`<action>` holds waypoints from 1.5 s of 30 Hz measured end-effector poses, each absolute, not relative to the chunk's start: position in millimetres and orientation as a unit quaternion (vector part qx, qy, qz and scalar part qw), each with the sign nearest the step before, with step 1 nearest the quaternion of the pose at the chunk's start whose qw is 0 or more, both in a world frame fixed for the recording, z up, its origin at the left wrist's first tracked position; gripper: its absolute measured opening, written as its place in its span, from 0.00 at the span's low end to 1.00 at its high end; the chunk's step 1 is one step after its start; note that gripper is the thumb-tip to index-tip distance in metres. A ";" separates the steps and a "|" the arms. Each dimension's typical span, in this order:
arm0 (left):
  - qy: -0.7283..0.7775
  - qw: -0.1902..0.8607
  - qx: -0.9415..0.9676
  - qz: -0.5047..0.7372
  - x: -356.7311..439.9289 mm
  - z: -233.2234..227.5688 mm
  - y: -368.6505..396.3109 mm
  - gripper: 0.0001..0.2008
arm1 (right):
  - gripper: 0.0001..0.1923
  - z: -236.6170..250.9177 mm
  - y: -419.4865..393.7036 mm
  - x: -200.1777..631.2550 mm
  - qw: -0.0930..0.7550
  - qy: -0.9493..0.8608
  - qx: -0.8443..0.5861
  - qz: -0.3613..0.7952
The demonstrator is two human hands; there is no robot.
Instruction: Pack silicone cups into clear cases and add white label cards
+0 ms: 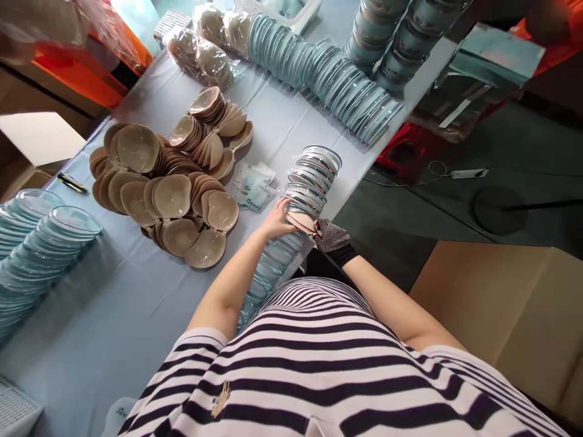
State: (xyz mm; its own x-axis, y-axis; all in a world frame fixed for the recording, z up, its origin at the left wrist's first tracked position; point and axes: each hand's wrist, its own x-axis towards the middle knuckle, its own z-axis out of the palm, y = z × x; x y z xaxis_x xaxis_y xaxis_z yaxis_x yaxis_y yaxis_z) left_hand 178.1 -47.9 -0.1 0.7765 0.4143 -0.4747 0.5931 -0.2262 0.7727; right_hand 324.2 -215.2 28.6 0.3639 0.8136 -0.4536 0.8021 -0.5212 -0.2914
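My bare left hand (277, 220) grips the left edge of a beige adhesive bra cup (302, 223). My right hand (333, 235), in a dark dotted fingerless glove, closes on the right edge of the same cup. Just beyond my fingers, a row of clear round plastic cases (314, 176) lies on the table. More clear cases (277, 261) lie under my left forearm, partly hidden by it. To the left sits a large pile of beige bra cups (170, 194). Small printed packets (255, 187) lie between that pile and the cases.
Stacked clear cases (50, 249) fill the left side. A long row of cases (323, 73) crosses the far table, beside bagged cups (204, 57). A yellow-black cutter (73, 183) lies near the far left edge. A cardboard box (483, 297) stands at right.
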 end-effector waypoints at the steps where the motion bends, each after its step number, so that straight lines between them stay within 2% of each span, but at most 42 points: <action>1: 0.323 0.532 0.778 -0.082 177.7 0.3 -47.5 0.51 | 0.18 29.7 -215.9 323.5 0.002 -0.484 -0.827 0.287; 5: 0.319 0.536 0.776 -0.092 176.3 3.4 -47.8 0.49 | 0.21 21.8 -207.7 316.8 -0.017 -0.445 -0.833 0.329; 11: 0.334 0.506 0.791 -0.084 176.6 9.2 -53.7 0.46 | 0.16 13.7 -190.6 315.1 -0.022 -0.424 -0.822 0.379; 15: 0.339 0.478 0.810 -0.036 175.6 12.8 -58.6 0.44 | 0.12 16.4 -189.0 323.8 -0.005 -0.402 -0.817 0.413; 20: 0.286 0.405 0.869 -0.007 175.3 18.1 -63.6 0.20 | 0.15 25.1 -194.2 326.8 0.032 -0.385 -0.809 0.442; 22: 0.274 0.388 0.880 -0.013 175.9 19.2 -64.1 0.16 | 0.16 30.7 -195.3 323.9 0.026 -0.389 -0.811 0.437; 31: 0.201 0.384 0.901 -0.017 174.8 15.7 -60.8 0.11 | 0.18 24.4 -189.9 318.2 0.000 -0.385 -0.832 0.399; 37: 0.179 0.369 0.912 -0.004 176.4 13.5 -59.9 0.11 | 0.21 19.8 -190.5 327.6 0.017 -0.383 -0.787 0.483; 42: 0.136 0.320 0.937 0.017 185.9 15.0 -53.7 0.13 | 0.15 16.7 -168.9 341.1 -0.044 -0.435 -0.757 0.485; 45: 0.127 0.309 0.942 0.022 186.0 14.7 -47.2 0.13 | 0.16 20.4 -156.3 341.3 -0.094 -0.475 -0.735 0.474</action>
